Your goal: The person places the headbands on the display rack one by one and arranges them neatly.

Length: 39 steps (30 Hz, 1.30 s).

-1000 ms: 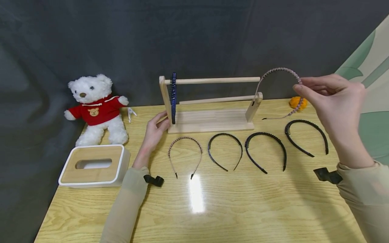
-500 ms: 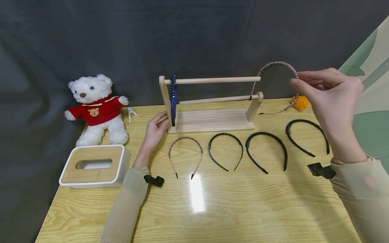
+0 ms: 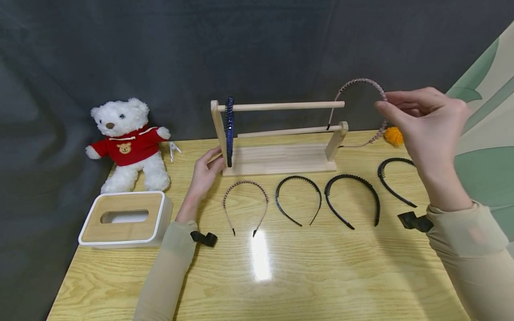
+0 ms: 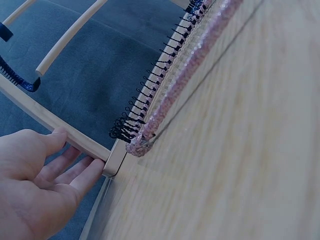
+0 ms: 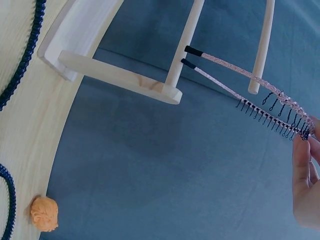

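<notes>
While your right hand point(image 3: 427, 118) holds up the thin, arched, glittery pink headband point(image 3: 363, 80) with black tips and comb teeth: the step in hand looks like hanging it on the pale two-rod wooden rack point(image 3: 277, 158), with the band not yet settled there.
Right grip: your thumb and fingers are clamped on the pink headband's side, right of the rack.
Pink headband: its legs point toward the rack, one crossing behind the round upper rod point(image 3: 287, 106) near the free end; whether its tips touch the round lower rod point(image 3: 287, 132), you cannot tell.
Left grip: your left hand point(image 3: 205, 171) is closed on the rack's left post point(image 3: 219, 129) near its foot, seemingly steadying it.
Blue headband: this glossy, toothed band point(image 3: 230, 131) hangs on the upper rod, beside the rack's left post.
Rod end: your next move seems to call for bringing the arch leftward over the rack's upper rod, legs clear of the right post point(image 3: 335, 143), then lowering it.
Bench: before the rack lie another thin pink band point(image 3: 246, 182) and three dark toothed bands point(image 3: 351, 177).
</notes>
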Each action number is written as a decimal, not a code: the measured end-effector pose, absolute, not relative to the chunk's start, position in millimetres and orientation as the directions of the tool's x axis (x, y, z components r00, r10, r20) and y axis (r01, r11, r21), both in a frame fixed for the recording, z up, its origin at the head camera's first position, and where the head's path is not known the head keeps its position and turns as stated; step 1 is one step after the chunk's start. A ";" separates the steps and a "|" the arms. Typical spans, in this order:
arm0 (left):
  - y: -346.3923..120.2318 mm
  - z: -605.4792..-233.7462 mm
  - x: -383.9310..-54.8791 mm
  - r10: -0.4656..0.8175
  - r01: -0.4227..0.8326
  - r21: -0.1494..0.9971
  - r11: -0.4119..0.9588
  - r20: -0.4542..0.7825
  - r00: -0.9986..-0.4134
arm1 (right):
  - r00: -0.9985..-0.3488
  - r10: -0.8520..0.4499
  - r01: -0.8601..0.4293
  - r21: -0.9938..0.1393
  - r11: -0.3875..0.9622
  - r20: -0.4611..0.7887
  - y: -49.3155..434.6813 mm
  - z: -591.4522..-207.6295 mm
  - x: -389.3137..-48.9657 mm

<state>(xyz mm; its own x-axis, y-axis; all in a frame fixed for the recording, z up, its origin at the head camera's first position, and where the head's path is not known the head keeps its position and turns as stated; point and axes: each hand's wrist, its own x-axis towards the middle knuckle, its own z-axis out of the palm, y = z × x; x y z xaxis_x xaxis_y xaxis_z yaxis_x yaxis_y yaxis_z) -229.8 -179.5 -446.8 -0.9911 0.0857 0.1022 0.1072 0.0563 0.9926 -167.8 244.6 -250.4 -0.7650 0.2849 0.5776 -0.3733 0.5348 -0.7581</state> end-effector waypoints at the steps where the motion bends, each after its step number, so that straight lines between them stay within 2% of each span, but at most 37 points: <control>1: -179.5 -446.9 -230.0 0.084 0.107 0.993 0.055 0.102 -0.991 | -0.765 0.286 -0.375 -0.760 0.531 0.577 243.8 -250.3 -168.3; 19: -177.8 -444.1 -228.8 0.088 0.129 0.991 0.048 0.124 -0.988 | -0.738 0.284 -0.411 -0.741 0.530 0.613 228.8 -249.5 -176.6; 24: -178.0 -445.2 -229.1 0.086 0.123 0.992 0.042 0.119 -0.989 | -0.744 0.294 -0.422 -0.763 0.490 0.600 217.5 -244.6 -174.6; 39: -179.5 -444.6 -228.5 0.088 0.116 0.991 0.060 0.110 -0.990 | -0.750 0.277 -0.421 -0.756 0.501 0.601 203.9 -246.9 -183.8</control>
<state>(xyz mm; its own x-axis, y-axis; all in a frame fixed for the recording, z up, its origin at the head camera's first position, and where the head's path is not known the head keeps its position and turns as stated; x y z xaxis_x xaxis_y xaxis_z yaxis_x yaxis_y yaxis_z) -228.5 -179.5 -444.6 -0.9900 0.0881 0.1105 0.1160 0.0601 0.9914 -183.8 203.9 -246.9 -0.7499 0.2765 0.6009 -0.4212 0.5008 -0.7561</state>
